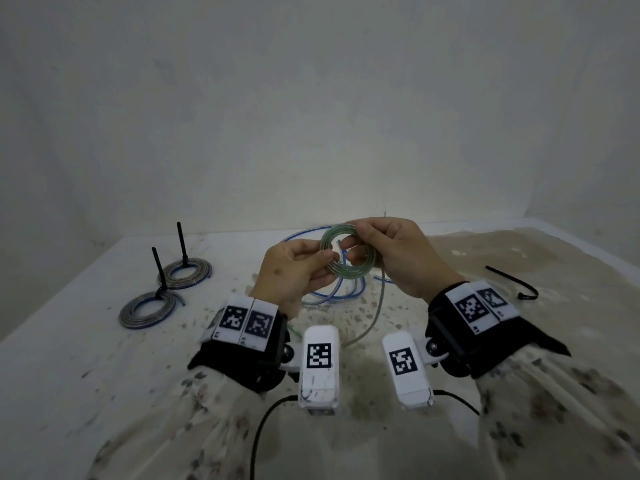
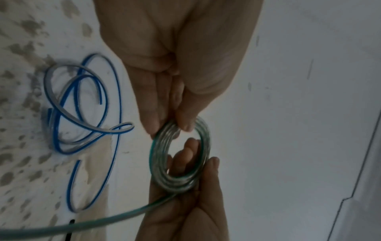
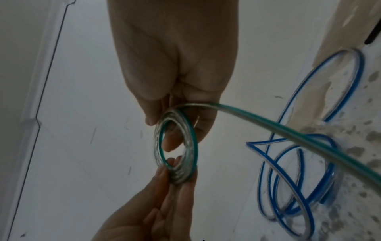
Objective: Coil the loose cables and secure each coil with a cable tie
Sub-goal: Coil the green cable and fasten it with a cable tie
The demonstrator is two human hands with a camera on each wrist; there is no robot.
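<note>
I hold a small coil of green-tinted clear cable (image 1: 348, 252) upright above the table between both hands. My left hand (image 1: 325, 264) pinches its near-left rim with thumb and fingertips. My right hand (image 1: 353, 241) grips the far-right side, with fingers through the ring. In the left wrist view the coil (image 2: 179, 156) shows several turns. Its loose tail (image 1: 375, 313) hangs from the right hand down to the table, and crosses the right wrist view as a green tail (image 3: 288, 133). A loose blue cable (image 1: 332, 296) lies tangled on the table under the hands.
Two coils (image 1: 187, 273) (image 1: 147, 310), each bound with a black tie, lie at the left of the stained white table (image 1: 86, 341). A spare black cable tie (image 1: 516, 282) lies at the right. A pale wall stands close behind the table.
</note>
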